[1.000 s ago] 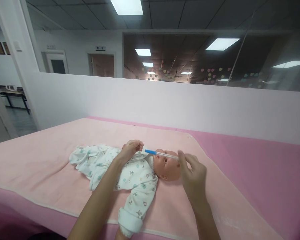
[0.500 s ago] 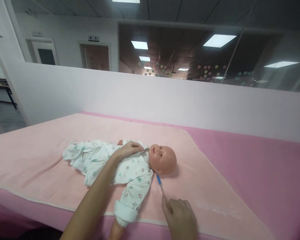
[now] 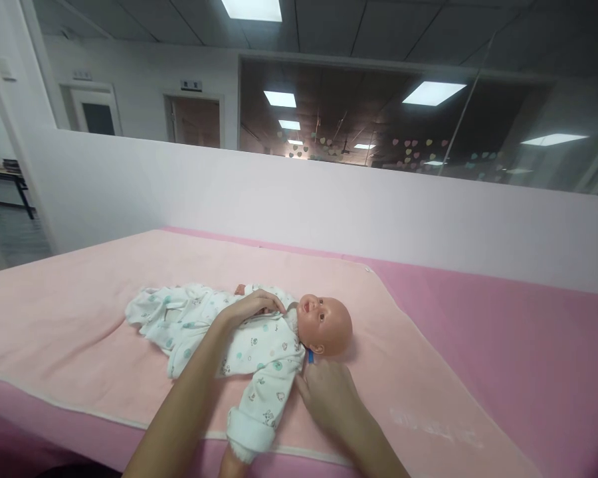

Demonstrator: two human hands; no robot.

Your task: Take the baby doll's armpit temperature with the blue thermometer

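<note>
A baby doll lies on its back, its head toward the right, dressed in a white printed outfit. My left hand rests on the doll's chest, its fingertips closed on the front edge of the outfit's collar. Beside the doll's neck and shoulder, my right hand is closed around a thin blue-tipped stick. Only a short blue piece of the stick shows, just under the doll's ear; the hand hides the rest.
A peach blanket with a pale edge lies beneath the doll, over a pink padded surface. Behind it runs a low white wall with a glass window above. A dark-legged table stands far left.
My right hand has moved up and left to the doll's neck with the blue-tipped stick, now mostly covered. My left hand stays at the collar. The view has tilted up slightly.
</note>
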